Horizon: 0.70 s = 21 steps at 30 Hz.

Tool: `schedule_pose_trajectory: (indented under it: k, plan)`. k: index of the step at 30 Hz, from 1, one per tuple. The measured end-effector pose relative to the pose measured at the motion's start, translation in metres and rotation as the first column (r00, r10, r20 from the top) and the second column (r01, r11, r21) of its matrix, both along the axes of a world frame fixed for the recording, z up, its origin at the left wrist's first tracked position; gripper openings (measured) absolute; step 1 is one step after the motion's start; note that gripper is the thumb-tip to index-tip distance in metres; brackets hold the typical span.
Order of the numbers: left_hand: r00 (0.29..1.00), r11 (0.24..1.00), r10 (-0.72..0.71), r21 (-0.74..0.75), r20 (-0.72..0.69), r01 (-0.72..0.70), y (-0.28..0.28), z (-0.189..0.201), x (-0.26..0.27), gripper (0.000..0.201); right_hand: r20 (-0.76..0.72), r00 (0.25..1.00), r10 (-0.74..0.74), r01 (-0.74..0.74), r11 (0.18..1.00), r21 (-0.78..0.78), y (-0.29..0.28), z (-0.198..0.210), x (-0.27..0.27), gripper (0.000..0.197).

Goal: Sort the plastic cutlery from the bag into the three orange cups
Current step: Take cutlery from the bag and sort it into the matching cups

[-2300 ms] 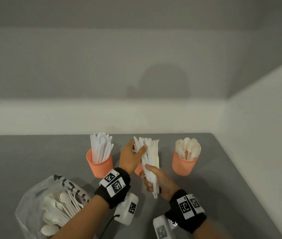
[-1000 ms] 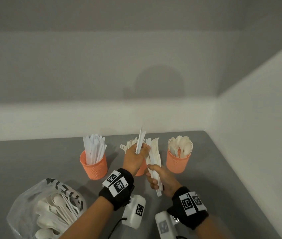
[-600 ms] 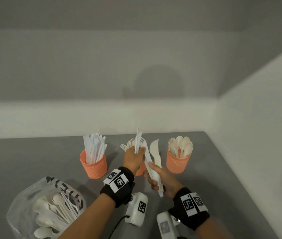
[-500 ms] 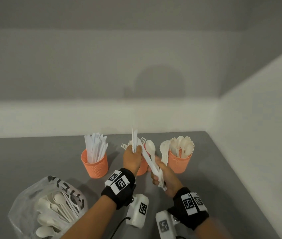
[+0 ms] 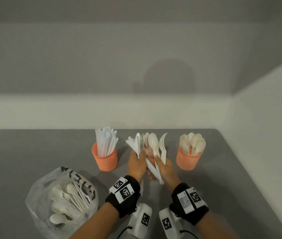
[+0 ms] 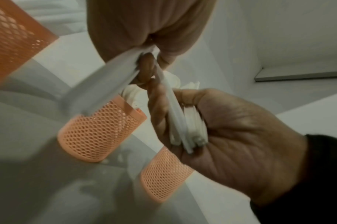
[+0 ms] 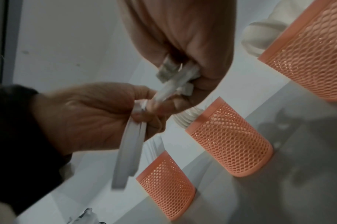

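Pinching thin white plastic knives (image 5: 137, 144) in the left hand (image 5: 136, 163) while the right hand (image 5: 165, 168) clasps a fan of light, slippery cream plastic spoons (image 5: 155, 145) by their stiff handles, the safest hold.

I see three orange cups (image 5: 105, 158) (image 7: 229, 142) (image 5: 188, 157), each with a fine honeycomb mesh pattern, standing on my grey table (image 5: 16, 161). The knives (image 5: 105, 142) are white, the spoons (image 5: 192, 144) cream, and the clear bag (image 5: 38, 195) carries black lettering over more cream and white cutlery (image 5: 67, 199). My wristbands (image 5: 123, 195) (image 5: 188, 202) are black with black-and-white square-coded tags, and the walls (image 5: 136, 57) are grey above a white band.
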<state>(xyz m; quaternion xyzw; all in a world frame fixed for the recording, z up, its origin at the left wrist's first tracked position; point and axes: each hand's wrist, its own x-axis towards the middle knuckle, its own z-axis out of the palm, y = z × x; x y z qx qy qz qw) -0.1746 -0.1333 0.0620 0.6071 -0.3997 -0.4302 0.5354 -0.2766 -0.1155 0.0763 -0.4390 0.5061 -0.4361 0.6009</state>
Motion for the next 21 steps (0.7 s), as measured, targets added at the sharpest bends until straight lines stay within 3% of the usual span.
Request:
schedule_pose_trajectory:
  k: [4, 8, 11, 15, 18, 21]
  plan:
    - [0.993, 0.993, 0.115, -0.037, -0.025, -0.116, -0.004, 0.012, 0.037, 0.030, -0.053, 0.998, -0.015, 0.017, 0.999, 0.028, 0.000, -0.004, 0.000, 0.029]
    - [0.963, 0.963, 0.241, -0.092, -0.120, -0.252, -0.018, 0.034, 0.081, 0.034, -0.120, 0.992, 0.040, -0.037, 0.999, 0.029, -0.001, -0.008, -0.002, 0.042]
    - [0.923, 0.911, 0.381, -0.148, -0.057, -0.385, -0.031, 0.061, 0.110, 0.041, -0.125, 0.990, 0.071, -0.064, 0.996, 0.063, -0.005, -0.007, 0.000, 0.045]
    - [0.837, 0.803, 0.541, -0.248, -0.078, -0.542, -0.057, 0.081, 0.145, 0.049, -0.066, 0.994, 0.084, -0.075, 0.990, 0.117, -0.013, -0.002, 0.001, 0.057]
    - [0.822, 0.784, 0.568, -0.278, -0.037, -0.555, -0.070, 0.074, 0.158, 0.058, 0.013, 0.997, 0.081, -0.082, 0.983, 0.166, -0.017, 0.001, 0.000, 0.069]
    - [0.841, 0.814, 0.540, -0.274, 0.031, -0.512, -0.077, 0.056, 0.157, 0.059, 0.068, 0.994, 0.087, -0.097, 0.980, 0.174, -0.017, 0.006, -0.001, 0.073]
